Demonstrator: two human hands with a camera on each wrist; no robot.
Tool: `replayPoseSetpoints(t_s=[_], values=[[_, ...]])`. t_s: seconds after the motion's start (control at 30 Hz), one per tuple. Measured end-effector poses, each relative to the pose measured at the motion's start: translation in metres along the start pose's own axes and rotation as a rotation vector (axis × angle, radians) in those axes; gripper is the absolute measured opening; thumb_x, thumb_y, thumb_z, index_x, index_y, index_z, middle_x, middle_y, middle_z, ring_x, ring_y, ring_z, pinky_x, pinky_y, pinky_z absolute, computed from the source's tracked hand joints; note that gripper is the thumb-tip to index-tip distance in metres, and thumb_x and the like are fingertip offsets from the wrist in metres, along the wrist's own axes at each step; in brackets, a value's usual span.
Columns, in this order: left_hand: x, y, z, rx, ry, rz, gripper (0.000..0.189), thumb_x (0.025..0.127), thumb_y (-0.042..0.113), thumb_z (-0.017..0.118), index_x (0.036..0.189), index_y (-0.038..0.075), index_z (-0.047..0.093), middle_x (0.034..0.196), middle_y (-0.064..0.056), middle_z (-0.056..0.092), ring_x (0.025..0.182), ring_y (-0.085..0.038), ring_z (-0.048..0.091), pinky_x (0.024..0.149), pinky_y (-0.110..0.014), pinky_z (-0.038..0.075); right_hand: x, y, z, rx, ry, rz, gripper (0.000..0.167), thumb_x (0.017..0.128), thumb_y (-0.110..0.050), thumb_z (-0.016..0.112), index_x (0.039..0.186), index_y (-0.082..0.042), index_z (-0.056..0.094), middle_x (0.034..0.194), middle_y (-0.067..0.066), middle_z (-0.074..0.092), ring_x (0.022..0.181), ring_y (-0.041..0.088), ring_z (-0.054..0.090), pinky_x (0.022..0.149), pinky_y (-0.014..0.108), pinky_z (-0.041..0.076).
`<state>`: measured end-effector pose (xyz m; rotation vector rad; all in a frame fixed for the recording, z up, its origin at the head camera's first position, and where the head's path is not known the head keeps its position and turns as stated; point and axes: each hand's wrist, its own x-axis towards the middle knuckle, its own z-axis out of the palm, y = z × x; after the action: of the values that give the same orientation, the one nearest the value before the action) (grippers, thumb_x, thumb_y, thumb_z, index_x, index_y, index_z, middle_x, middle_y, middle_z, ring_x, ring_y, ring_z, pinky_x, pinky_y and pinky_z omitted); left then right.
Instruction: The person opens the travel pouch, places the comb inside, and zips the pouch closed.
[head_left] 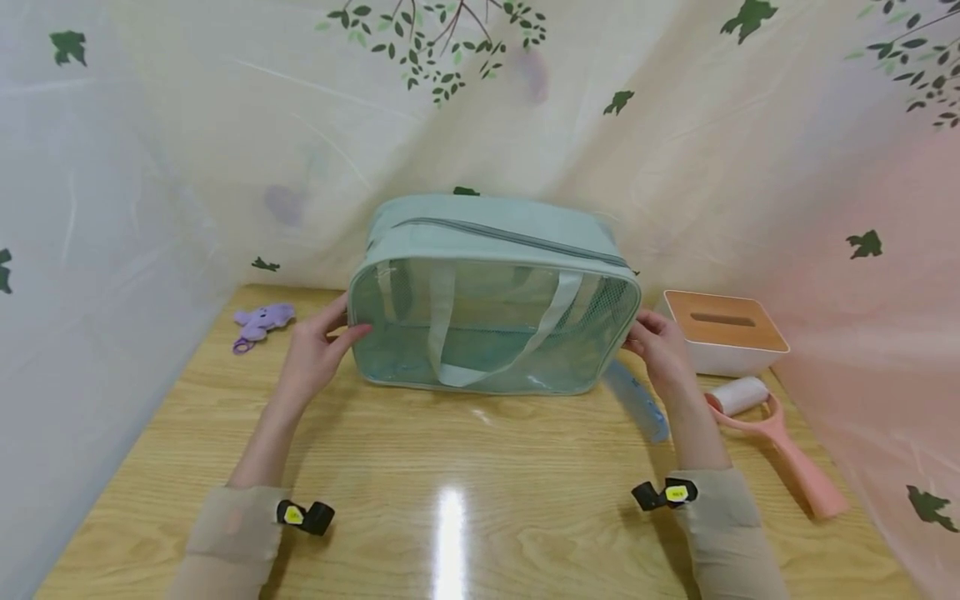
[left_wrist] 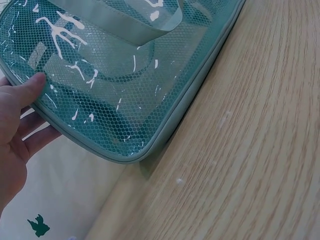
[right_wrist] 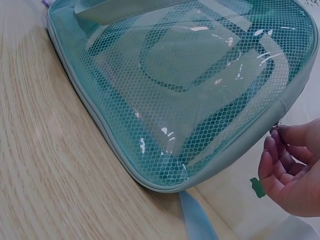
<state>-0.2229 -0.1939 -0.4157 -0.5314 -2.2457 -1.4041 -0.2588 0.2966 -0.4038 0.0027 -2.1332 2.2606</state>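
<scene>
A mint-green bag (head_left: 495, 300) with a see-through front, mesh sides and strap handles stands upright on the wooden table. Along its top runs a grey zipper (head_left: 517, 239). My left hand (head_left: 318, 350) grips the bag's left side, thumb (left_wrist: 34, 87) on the clear front and fingers behind the edge. At the right side, my right hand (head_left: 663, 354) pinches a small zipper pull (right_wrist: 276, 126) between thumb and fingertips. The other fingers of that hand are curled in. Below it, a flat light-blue strip (head_left: 637, 400) lies partly hidden by the bag.
A purple plush keychain (head_left: 262, 321) lies at the back left. On the right stand a white tissue box (head_left: 727, 325) with a wooden lid and, nearer, a pink-handled lint roller (head_left: 806, 471) with a white roll. Patterned curtains (head_left: 480, 133) hang behind the table.
</scene>
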Motion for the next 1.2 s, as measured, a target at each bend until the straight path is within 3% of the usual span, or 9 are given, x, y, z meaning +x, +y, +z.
replayPoseSetpoints(t_s=[0.17,0.27,0.33,0.53,0.63,0.97,1.2], values=[[0.002,0.000,-0.001,0.015,0.006,0.044,0.046,0.096,-0.002,0.068,0.141,0.006,0.061,0.127,-0.024,0.071,0.113,-0.034,0.071,0.085,-0.009,0.058,0.000,-0.005,0.003,0.047,0.034,-0.006,0.022,0.101,-0.008,0.065,0.086,-0.020,0.077,0.081,-0.009,0.071,0.074,0.004,0.066,0.071,0.016,0.062],[0.000,-0.002,0.000,0.019,-0.001,0.067,0.045,0.096,-0.004,0.067,0.140,0.003,0.061,0.124,-0.026,0.071,0.111,-0.044,0.070,0.084,-0.008,0.057,-0.002,-0.005,0.002,0.063,0.041,-0.014,0.024,0.101,-0.006,0.064,0.085,-0.019,0.078,0.079,-0.009,0.072,0.072,0.004,0.066,0.068,0.016,0.061],[-0.001,-0.002,0.001,0.019,-0.005,0.072,0.044,0.096,-0.004,0.066,0.140,0.002,0.061,0.124,-0.026,0.071,0.111,-0.044,0.070,0.083,-0.011,0.059,-0.003,-0.006,0.001,0.066,0.039,-0.025,0.026,0.100,-0.004,0.064,0.084,-0.018,0.078,0.078,-0.008,0.073,0.071,0.004,0.067,0.067,0.016,0.061],[0.000,0.000,0.002,0.035,-0.010,0.064,0.042,0.097,-0.004,0.066,0.138,0.001,0.061,0.122,-0.027,0.071,0.111,-0.044,0.071,0.085,-0.038,0.063,-0.004,-0.016,-0.004,0.051,0.028,-0.030,0.019,0.099,-0.004,0.067,0.087,-0.015,0.077,0.079,-0.007,0.074,0.071,0.005,0.070,0.067,0.017,0.063],[0.001,0.001,0.001,0.041,-0.012,0.054,0.040,0.098,-0.002,0.065,0.137,0.000,0.060,0.121,-0.027,0.071,0.110,-0.044,0.071,0.086,-0.040,0.064,-0.002,-0.024,-0.005,0.024,0.026,-0.026,0.014,0.098,-0.006,0.069,0.087,-0.013,0.075,0.080,-0.006,0.075,0.070,0.006,0.071,0.068,0.018,0.064],[0.000,0.003,0.000,0.066,-0.009,0.034,0.032,0.099,0.000,0.064,0.130,-0.002,0.062,0.117,-0.027,0.072,0.109,-0.045,0.072,0.086,-0.047,0.063,0.009,-0.046,-0.016,-0.296,-0.033,0.007,0.006,0.101,-0.013,0.066,0.100,-0.012,0.071,0.080,-0.013,0.074,0.074,0.003,0.071,0.072,0.017,0.064],[0.001,0.003,0.002,0.070,-0.008,0.043,0.029,0.099,-0.001,0.064,0.128,-0.004,0.063,0.115,-0.028,0.073,0.108,-0.046,0.072,0.085,-0.048,0.063,0.010,-0.059,-0.015,-0.483,-0.046,0.024,0.032,0.103,-0.023,0.063,0.120,0.004,0.063,0.082,-0.020,0.072,0.077,0.000,0.069,0.075,0.016,0.064]])
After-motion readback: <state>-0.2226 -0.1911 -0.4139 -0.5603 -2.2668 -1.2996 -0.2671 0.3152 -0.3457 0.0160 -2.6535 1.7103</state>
